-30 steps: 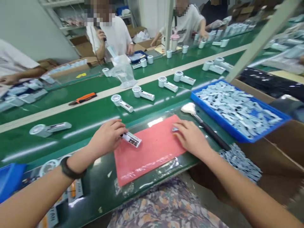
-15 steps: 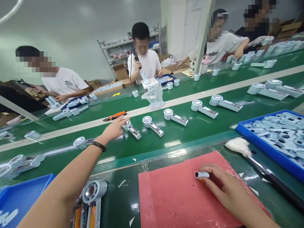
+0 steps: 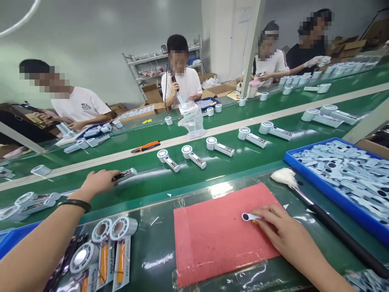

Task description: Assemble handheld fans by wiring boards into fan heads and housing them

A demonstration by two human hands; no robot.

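Note:
My left hand (image 3: pixel 100 181) reaches over the green conveyor belt, closed over the head end of a handheld fan. The fan's open handle (image 3: pixel 125 175) sticks out to the right past my fingers; its head is hidden under the hand. Between thumb and fingers, my right hand (image 3: pixel 278 227) pinches a small pale blue handle cover (image 3: pixel 251 217) with a dark round spot at its end. It is held just over the red mat (image 3: pixel 209 243). Several fans with open handles lie along the belt, including a fan (image 3: pixel 168 160) to the right of my left hand.
A blue tray (image 3: pixel 328 190) of pale covers stands at right, beside a black-handled tool with a white tip (image 3: pixel 322 219). Several fan units (image 3: pixel 120 243) with orange parts lie at lower left. Orange-handled pliers (image 3: pixel 146 146) rest on the belt's pale strip. Co-workers sit opposite.
My left hand has moved left and back from the fan near the pliers to the fan farther left, covering its head. My right hand still holds the cover, whose dark spot now faces up.

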